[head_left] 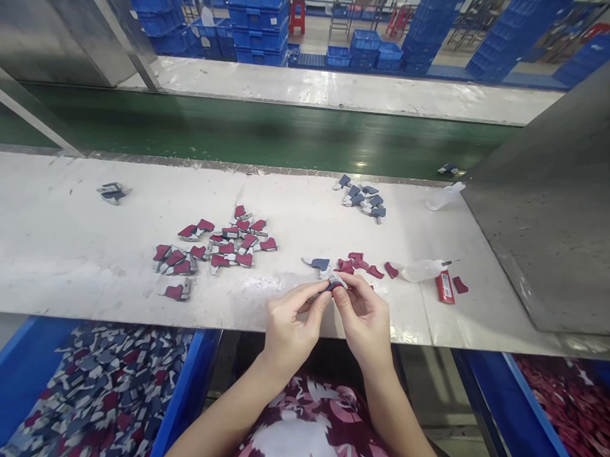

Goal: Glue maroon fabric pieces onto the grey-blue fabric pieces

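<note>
Both hands meet at the front of the white worktop. My left hand [293, 319] and my right hand [365, 313] pinch one small grey and dark-red plastic part [337, 281] between thumbs and fingers. Fingertips hide much of it. Just beyond lies a blue and grey part [317, 263]. Loose dark-red pieces [355, 262] sit right behind my right hand. To the left is a group of red and grey parts [228, 248]. Farther back rests a cluster of blue and grey parts [364, 198].
Right of my hands lie a clear needle-tipped bottle [422, 271] and a small red box [444, 287]. Another bottle [444, 196] lies farther back. A green conveyor belt [261, 133] runs behind the worktop. Blue bins [202, 365] of parts stand below on both sides.
</note>
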Tool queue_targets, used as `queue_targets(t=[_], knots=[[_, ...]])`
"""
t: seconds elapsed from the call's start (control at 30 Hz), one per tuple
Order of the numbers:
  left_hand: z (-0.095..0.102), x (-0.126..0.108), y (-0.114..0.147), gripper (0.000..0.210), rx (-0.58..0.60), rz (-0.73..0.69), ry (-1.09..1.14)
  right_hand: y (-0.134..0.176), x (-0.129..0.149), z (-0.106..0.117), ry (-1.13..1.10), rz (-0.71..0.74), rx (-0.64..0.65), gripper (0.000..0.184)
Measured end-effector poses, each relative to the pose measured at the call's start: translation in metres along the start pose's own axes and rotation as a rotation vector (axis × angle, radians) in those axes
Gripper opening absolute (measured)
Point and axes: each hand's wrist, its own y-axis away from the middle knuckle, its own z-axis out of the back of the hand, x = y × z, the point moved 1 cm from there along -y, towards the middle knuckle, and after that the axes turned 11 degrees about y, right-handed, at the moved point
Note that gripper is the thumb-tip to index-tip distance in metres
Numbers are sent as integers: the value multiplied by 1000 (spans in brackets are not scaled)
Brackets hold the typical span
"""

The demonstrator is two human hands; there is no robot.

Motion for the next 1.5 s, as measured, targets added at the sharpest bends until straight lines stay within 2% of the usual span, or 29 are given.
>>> queue_targets(t=[0.07, 0.13, 0.23, 0.33, 0.5, 0.6, 0.77, 1.0, 1.13, 1.4, 1.5], knots=[[1, 1, -1, 18, 16, -48, -25, -2, -1, -2, -78, -63, -2, 22], [3, 3, -4, 18, 40, -28, -7, -4, -2, -5, -196, -138, 13, 23], [7, 8, -8, 19, 73, 131, 106, -8, -4, -7, -358, -261, 13, 28], [8, 11, -10, 24, 71, 295, 237, -10, -5, -7, -404, -313, 14, 29], [5, 9, -10, 25, 158, 372, 193, -8, -4, -7, -254, -229, -32, 30], [7, 7, -12, 32, 203, 392, 131, -4, -3, -8, -64, -136, 12, 33], [8, 9, -13, 36, 228, 429, 210, 4, 0, -10, 187, 29, 11, 34], [3, 8, -3, 33, 203, 462, 306, 7, 7, -15, 389, 217, -99, 28], [1, 4, 0, 33, 231, 463, 280, 6, 8, -15, 353, 207, -114, 27], [2, 3, -2, 35, 259, 533, 254, 2, 7, -10, 195, 60, -62, 26], [2, 3, -3, 34, 263, 514, 238, 1, 4, -9, 139, 18, -59, 25]])
